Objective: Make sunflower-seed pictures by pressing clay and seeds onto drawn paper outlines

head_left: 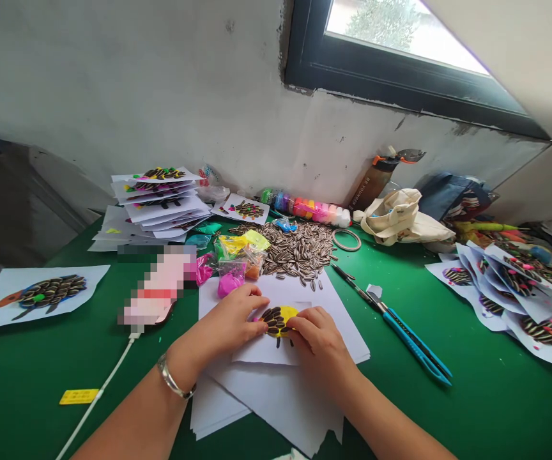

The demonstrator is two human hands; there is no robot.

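A small sheet of white paper (252, 352) bears a bird shape of yellow clay (287, 313), partly covered with striped sunflower seeds (273, 319). Two dark legs show under the body. At the bird's left end, my left hand (235, 319) has its thumb and fingers apart, touching the paper by the seeds. My right hand (321, 335) bends over the right side, fingers drawn together on the yellow clay. What lies between those fingertips is hidden. A loose heap of sunflower seeds (299, 249) spreads behind the paper, beside bags of colored clay (231, 276).
Blue tweezers (417, 348) and a pen (352, 281) lie right of the paper, near a tape roll (347, 239). Stacked seed pictures (161, 198) stand at the back left, others (515, 287) at right. A white cable (103, 386) crosses the left side.
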